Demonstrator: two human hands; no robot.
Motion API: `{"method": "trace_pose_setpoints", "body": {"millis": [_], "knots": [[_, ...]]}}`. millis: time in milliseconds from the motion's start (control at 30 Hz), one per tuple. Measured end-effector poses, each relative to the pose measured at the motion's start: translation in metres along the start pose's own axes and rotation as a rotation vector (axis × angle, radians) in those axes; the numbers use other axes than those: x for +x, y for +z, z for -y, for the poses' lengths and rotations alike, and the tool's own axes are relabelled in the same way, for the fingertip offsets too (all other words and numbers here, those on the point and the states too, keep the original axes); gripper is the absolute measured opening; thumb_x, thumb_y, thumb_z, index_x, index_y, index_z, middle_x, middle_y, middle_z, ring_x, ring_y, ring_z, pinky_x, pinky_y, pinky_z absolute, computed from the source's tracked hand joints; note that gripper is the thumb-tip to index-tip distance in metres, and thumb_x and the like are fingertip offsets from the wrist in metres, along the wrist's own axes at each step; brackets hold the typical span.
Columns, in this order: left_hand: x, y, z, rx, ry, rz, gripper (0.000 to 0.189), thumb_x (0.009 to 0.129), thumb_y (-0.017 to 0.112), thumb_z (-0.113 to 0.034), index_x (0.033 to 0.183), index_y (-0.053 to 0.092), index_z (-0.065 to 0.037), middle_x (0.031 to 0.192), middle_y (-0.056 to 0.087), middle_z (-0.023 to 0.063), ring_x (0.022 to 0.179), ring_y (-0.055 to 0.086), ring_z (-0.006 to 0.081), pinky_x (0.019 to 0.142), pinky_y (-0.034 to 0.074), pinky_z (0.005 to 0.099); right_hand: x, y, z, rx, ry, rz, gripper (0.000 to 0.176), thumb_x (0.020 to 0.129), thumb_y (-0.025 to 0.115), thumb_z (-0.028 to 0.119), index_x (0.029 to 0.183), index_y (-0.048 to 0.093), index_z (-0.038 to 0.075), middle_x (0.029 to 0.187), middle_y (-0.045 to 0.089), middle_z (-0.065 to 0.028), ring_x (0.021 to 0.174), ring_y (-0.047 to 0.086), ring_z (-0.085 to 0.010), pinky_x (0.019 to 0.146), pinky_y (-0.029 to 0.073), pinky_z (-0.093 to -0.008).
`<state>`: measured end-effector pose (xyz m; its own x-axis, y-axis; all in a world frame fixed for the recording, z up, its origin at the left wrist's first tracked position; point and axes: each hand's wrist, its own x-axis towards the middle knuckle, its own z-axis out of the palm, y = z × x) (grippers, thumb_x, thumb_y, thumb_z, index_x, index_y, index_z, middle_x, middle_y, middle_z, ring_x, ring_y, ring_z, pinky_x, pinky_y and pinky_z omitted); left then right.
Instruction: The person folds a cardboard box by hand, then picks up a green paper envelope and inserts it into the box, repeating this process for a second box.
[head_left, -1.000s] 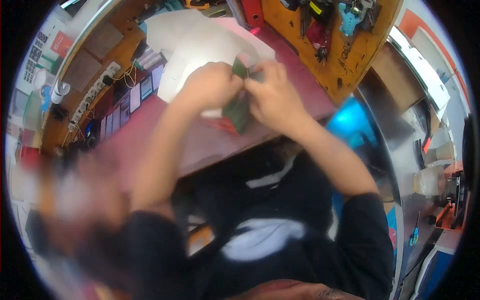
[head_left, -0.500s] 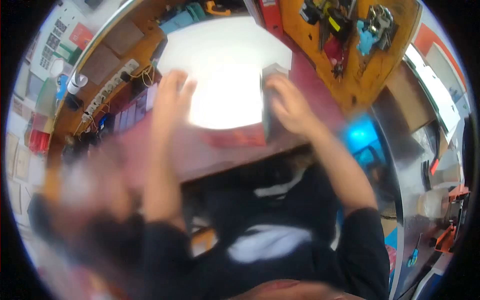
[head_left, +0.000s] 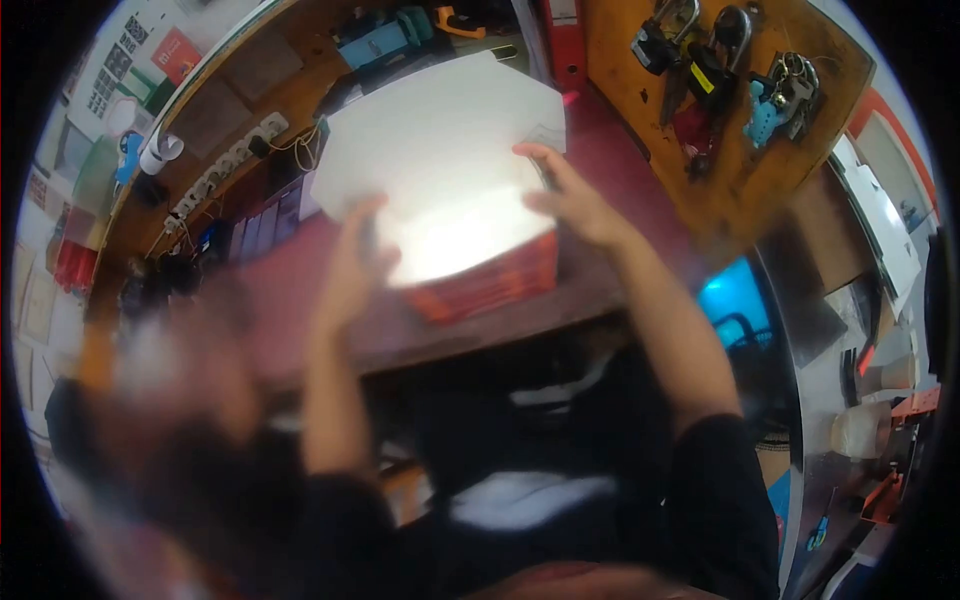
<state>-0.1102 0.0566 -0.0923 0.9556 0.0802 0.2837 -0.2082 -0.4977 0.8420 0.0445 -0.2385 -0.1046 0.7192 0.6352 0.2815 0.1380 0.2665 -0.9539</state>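
Observation:
A large white sheet [head_left: 425, 140] with angled corners lies over a red patterned box-like thing [head_left: 490, 290], whose front side shows below the sheet's near edge. At the sheet's left edge is my left hand [head_left: 350, 265], slightly blurred, thumb and fingers apart. My right hand [head_left: 580, 205] reaches in at the opposite edge; its forefinger and thumb are spread, their tips over the white surface. A dark gap shows between thumb and fingers on each hand. Glare washes out the middle of the sheet.
The work surface [head_left: 640, 200] is dark red. A power strip [head_left: 225, 165] with cables runs along the left. Padlocks [head_left: 715, 65] and keys [head_left: 790, 95] lie on a wooden panel at upper right. Another person [head_left: 170, 400] is blurred at left. Blue-handled scissors [head_left: 820, 530] lie at right.
The dark upright edge by my right hand no longer shows, and the white sheet reaches nearer to me. My left hand has come down along the edge; more of the red side shows.

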Motion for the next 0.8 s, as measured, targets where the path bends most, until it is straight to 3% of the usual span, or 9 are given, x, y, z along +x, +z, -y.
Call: {"method": "trace_pose_setpoints", "body": {"millis": [133, 233, 267, 300, 367, 467, 567, 700, 800], "knots": [[-0.009, 0.011, 0.008, 0.229, 0.074, -0.215, 0.062, 0.096, 0.059, -0.031, 0.148, 0.044, 0.0, 0.154, 0.042, 0.0172, 0.147, 0.033, 0.0293, 0.121, 0.022, 0.0406, -0.012, -0.004, -0.02, -0.275, -0.208, -0.116, 0.055, 0.091, 0.071, 0.019, 0.141, 0.051, 0.005, 0.131, 0.054, -0.0124, 0.121, 0.053, -0.0236, 0.105, 0.043, -0.036], [-0.019, 0.018, 0.017, 0.088, 0.327, -0.354, 0.071, 0.096, 0.06, -0.052, 0.142, 0.048, 0.0, 0.146, 0.047, 0.0154, 0.134, 0.046, 0.0292, 0.113, 0.035, 0.0442, -0.05, 0.01, 0.002, -0.419, -0.373, -0.4, 0.045, 0.088, 0.073, 0.018, 0.129, 0.061, 0.005, 0.129, 0.056, -0.0172, 0.116, 0.057, -0.0301, 0.099, 0.048, -0.0384], [-0.023, 0.027, -0.007, 0.382, 0.457, -0.386, 0.079, 0.091, 0.063, -0.062, 0.141, 0.05, -0.002, 0.147, 0.045, 0.0161, 0.134, 0.045, 0.0326, 0.112, 0.036, 0.0462, -0.07, 0.005, 0.019, -0.519, -0.487, -0.422, 0.04, 0.087, 0.073, 0.016, 0.124, 0.064, 0.006, 0.125, 0.058, -0.0166, 0.113, 0.058, -0.0301, 0.096, 0.048, -0.0383], [-0.024, 0.042, -0.035, 0.541, 0.566, -0.372, 0.066, 0.084, 0.077, -0.049, 0.128, 0.06, -0.003, 0.144, 0.047, 0.0179, 0.134, 0.046, 0.0371, 0.111, 0.037, 0.0476, -0.09, -0.003, 0.04, -0.618, -0.602, -0.425, 0.035, 0.086, 0.074, 0.014, 0.119, 0.067, 0.006, 0.121, 0.06, -0.016, 0.109, 0.059, -0.0302, 0.094, 0.049, -0.0382], [-0.031, 0.051, -0.04, 0.672, 0.472, -0.246, 0.047, 0.072, 0.088, -0.025, 0.106, 0.064, -0.003, 0.136, 0.051, 0.0187, 0.135, 0.044, 0.0407, 0.11, 0.036, 0.0496, -0.122, -0.024, 0.085, -0.898, -0.777, -0.512, 0.024, 0.081, 0.076, 0.01, 0.104, 0.071, 0.007, 0.107, 0.065, -0.0137, 0.1, 0.062, -0.0295, 0.089, 0.05, -0.0384], [-0.034, 0.054, -0.026, 0.676, 0.469, -0.27, 0.038, 0.065, 0.088, -0.008, 0.089, 0.058, -0.003, 0.129, 0.054, 0.0183, 0.134, 0.045, 0.0426, 0.11, 0.037, 0.0503, -0.158, -0.096, 0.156, -1.408, -0.864, -0.819, 0.009, 0.078, 0.073, 0.003, 0.085, 0.072, 0.007, 0.087, 0.07, -0.0074, 0.087, 0.066, -0.0265, 0.081, 0.051, -0.0385], [-0.038, 0.042, -0.028, 0.665, 0.441, -0.299, 0.036, 0.069, 0.085, -0.007, 0.088, 0.055, -0.002, 0.123, 0.055, 0.0169, 0.131, 0.048, 0.0426, 0.107, 0.038, 0.0507, -0.2, -0.16, 0.22, -1.519, -0.374, -1.131, 0.02, 0.087, 0.069, 0.015, 0.103, 0.072, 0.006, 0.102, 0.07, -0.0133, 0.095, 0.066, -0.0302, 0.088, 0.05, -0.04], [-0.042, 0.017, -0.023, 0.687, 0.098, -0.326, 0.035, 0.07, 0.083, -0.003, 0.088, 0.053, 0.0, 0.124, 0.054, 0.0164, 0.132, 0.049, 0.0404, 0.107, 0.04, 0.0457, -0.249, -0.238, 0.241, -2.001, 0.179, -0.87, 0.025, 0.089, 0.067, 0.025, 0.103, 0.073, 0.005, 0.107, 0.07, -0.0153, 0.096, 0.067, -0.0344, 0.087, 0.052, -0.0441], [-0.036, 0.001, -0.019, 0.905, 0.105, -0.39, 0.032, 0.073, 0.081, -0.004, 0.095, 0.057, -0.001, 0.141, 0.048, 0.0192, 0.139, 0.043, 0.0408, 0.113, 0.036, 0.0451, -0.23, -0.228, 0.27, -1.708, 0.871, -0.464, 0.023, 0.092, 0.063, 0.02, 0.102, 0.071, 0.002, 0.104, 0.07, -0.0194, 0.096, 0.066, -0.038, 0.087, 0.052, -0.0458]]}}
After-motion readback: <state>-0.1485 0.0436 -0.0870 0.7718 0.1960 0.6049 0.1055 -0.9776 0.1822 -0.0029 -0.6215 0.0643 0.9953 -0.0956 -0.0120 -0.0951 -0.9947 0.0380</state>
